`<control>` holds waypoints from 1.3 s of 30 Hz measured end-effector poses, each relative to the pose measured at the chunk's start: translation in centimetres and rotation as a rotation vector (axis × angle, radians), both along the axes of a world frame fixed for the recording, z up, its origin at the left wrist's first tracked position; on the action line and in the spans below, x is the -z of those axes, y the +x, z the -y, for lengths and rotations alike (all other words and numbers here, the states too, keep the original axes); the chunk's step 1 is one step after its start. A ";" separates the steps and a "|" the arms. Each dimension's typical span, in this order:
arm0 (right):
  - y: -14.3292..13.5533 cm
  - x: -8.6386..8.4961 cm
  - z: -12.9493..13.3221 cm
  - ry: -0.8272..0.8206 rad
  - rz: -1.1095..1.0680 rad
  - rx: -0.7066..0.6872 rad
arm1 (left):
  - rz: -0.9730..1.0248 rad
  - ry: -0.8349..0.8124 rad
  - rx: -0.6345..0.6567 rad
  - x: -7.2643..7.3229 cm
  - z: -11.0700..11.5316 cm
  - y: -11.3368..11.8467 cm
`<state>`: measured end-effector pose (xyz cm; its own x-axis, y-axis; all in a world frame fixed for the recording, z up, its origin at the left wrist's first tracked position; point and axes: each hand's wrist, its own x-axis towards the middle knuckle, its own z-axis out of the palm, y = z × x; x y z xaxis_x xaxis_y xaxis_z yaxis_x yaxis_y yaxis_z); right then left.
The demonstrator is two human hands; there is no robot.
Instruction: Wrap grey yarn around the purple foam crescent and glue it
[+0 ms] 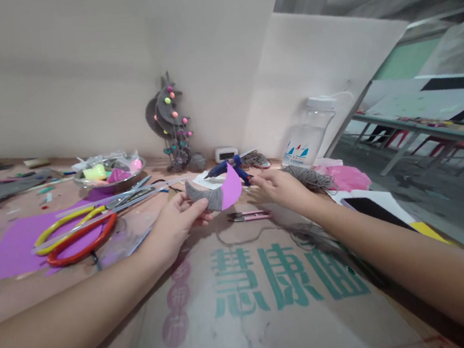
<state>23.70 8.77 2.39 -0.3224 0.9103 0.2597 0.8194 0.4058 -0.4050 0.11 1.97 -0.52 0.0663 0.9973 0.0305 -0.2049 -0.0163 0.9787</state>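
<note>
My left hand [186,214] pinches a crescent shape [231,188], whose left part is wrapped in grey yarn and whose right part is bare purple. To its right my right hand [277,186] has its fingers closed near the handle end of a blue glue gun [234,168]; what the fingertips hold, if anything, is too small to name. Small pink thread snips [250,216] lie just below, between the hands. Loose grey yarn [310,237] runs over the printed board [254,332] beneath my right forearm.
Scissors with red and yellow handles [81,239] lie on purple sheets [13,246] at left, before a metal bowl [108,185]. Grey moon ornaments [170,116] stand by the wall. A water bottle [306,132], yarn skein [311,178] and dark phone [378,213] are at right.
</note>
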 end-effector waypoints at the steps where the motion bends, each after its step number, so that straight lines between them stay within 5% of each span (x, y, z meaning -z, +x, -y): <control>1: -0.4 0.1 1.3 -0.006 0.003 -0.032 | -0.005 0.015 -0.005 0.0 0.0 0.0; 5: -3.1 0.7 6.3 -0.025 0.028 -0.382 | -0.048 0.063 -0.017 0.0 0.2 0.1; 13: -5.5 2.6 9.4 0.219 0.099 -0.591 | -0.211 0.148 -0.065 0.1 0.5 0.0; 21: -4.5 -0.6 10.3 0.117 -0.045 -0.385 | -0.538 0.381 -0.037 0.3 1.5 0.2; 28: -3.2 -3.3 9.8 0.285 -0.069 -0.306 | -0.726 0.497 0.026 0.1 2.4 0.5; 39: -2.3 -3.2 8.5 0.301 -0.101 -0.236 | -0.837 0.540 0.008 -0.3 2.9 0.4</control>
<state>21.38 0.24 5.55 -0.4731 0.6921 0.5452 0.6511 0.6915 -0.3128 0.52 -0.91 -0.19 0.2806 0.8628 0.4205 0.5460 -0.5038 0.6694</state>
